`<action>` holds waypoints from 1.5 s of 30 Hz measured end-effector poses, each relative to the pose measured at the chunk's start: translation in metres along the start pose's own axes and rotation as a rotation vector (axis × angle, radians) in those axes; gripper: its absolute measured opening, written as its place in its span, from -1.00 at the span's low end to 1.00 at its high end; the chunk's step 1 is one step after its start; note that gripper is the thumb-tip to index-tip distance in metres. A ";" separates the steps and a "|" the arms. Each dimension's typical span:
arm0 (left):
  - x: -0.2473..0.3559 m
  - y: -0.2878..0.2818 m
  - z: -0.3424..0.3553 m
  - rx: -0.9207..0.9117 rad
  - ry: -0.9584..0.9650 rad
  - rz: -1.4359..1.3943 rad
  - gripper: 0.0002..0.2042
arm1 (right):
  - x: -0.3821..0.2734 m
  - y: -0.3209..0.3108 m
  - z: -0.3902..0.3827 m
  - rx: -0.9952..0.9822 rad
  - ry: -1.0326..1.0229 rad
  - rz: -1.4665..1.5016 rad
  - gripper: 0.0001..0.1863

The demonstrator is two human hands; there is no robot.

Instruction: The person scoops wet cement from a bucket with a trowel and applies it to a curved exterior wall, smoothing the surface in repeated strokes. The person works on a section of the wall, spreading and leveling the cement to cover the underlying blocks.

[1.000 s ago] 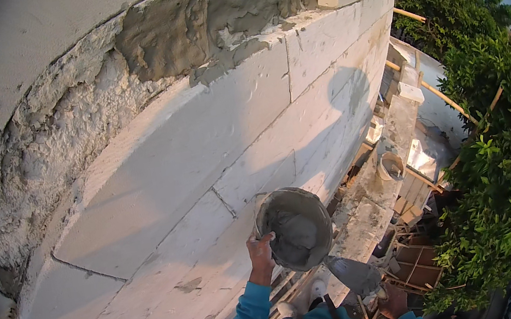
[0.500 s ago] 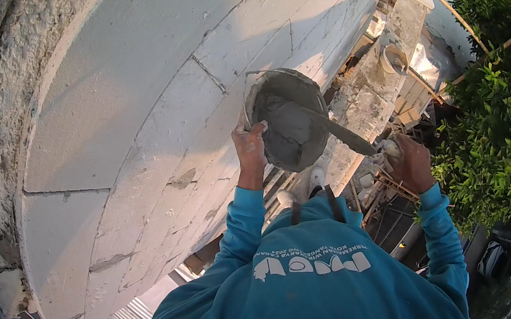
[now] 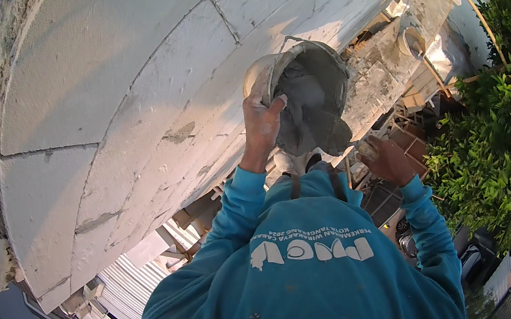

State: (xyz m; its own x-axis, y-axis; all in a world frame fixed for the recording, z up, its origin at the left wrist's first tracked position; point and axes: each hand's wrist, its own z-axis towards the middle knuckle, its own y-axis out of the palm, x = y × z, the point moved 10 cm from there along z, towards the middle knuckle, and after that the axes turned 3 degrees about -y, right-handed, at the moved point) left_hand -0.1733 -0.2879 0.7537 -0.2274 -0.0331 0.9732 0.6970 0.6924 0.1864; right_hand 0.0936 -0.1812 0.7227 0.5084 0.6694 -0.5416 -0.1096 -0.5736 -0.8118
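My left hand (image 3: 261,120) grips the rim of a mortar-smeared bucket (image 3: 260,73), its thumb over the edge. The bucket leans so that its mouth is turned right and toward me, beside the wall. Wet grey mortar (image 3: 300,95) lies inside. My right hand (image 3: 390,159) is closed round the handle of a trowel (image 3: 336,135). The trowel's grey-coated blade is at the bucket's near right rim, and I cannot tell where blade and mortar part. A wire bail stands up at the bucket's far rim.
A pale block wall (image 3: 150,129) with open joints curves along the left. On the right runs a mortar-spattered plank platform (image 3: 384,82) holding another bucket (image 3: 412,42). Bamboo poles (image 3: 481,23) and leafy branches (image 3: 491,169) stand beyond. My feet (image 3: 312,160) are below the bucket.
The bucket has moved right and tipped, showing its outer left side. My right hand has shifted left and slightly down, and the trowel blade has turned from edge-on to flatter at the rim.
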 end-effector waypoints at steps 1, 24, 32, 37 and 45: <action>0.000 0.001 -0.001 -0.010 0.003 0.022 -0.43 | -0.007 0.010 0.004 0.029 -0.031 0.044 -0.49; -0.002 -0.019 -0.012 0.094 -0.066 -0.354 -0.59 | -0.013 0.063 -0.003 0.167 0.225 0.483 -0.59; -0.031 -0.039 -0.005 0.168 -0.108 -0.287 -0.57 | -0.044 0.056 -0.003 0.276 0.066 0.576 -0.65; -0.038 -0.053 -0.010 0.203 -0.112 -0.346 -0.58 | -0.068 0.037 0.014 0.239 0.017 0.621 -0.52; -0.038 -0.070 -0.024 0.205 -0.080 -0.384 -0.59 | -0.173 -0.096 0.070 0.269 -0.385 1.329 -0.54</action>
State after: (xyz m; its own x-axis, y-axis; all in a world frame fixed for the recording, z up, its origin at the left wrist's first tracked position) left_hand -0.1974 -0.3524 0.7073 -0.5011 -0.2661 0.8235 0.4037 0.7698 0.4944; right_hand -0.0433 -0.2088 0.8794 -0.3594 -0.1827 -0.9151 -0.4958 -0.7934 0.3531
